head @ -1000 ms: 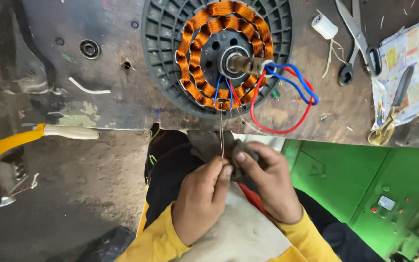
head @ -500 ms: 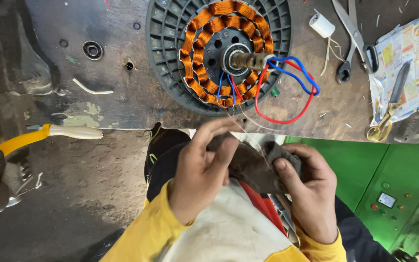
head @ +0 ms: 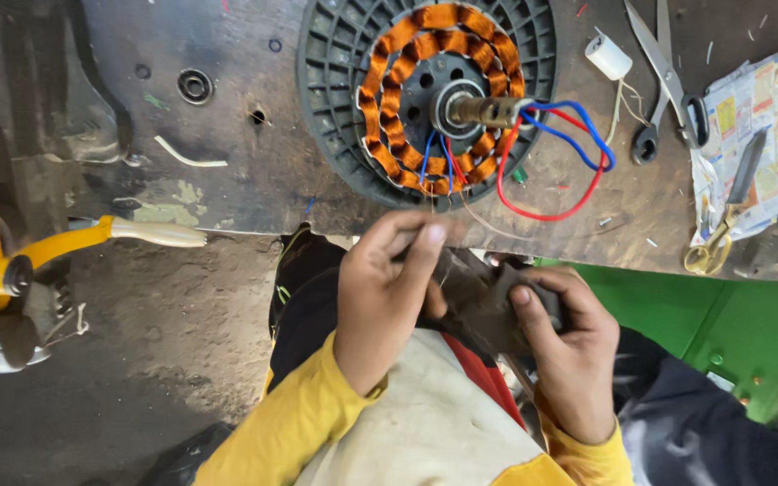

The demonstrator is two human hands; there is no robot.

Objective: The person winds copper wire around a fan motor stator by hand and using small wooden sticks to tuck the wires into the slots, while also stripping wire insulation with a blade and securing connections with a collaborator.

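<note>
Copper-wound fan stator lies on the workbench just beyond our left hand, which pinches a thin wire, while our right hand clasps a dark cloth

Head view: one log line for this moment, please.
left hand: pinching thin wire | right hand: gripping dark cloth | stator: flat on bench, copper coils up | scissors: idle
</note>
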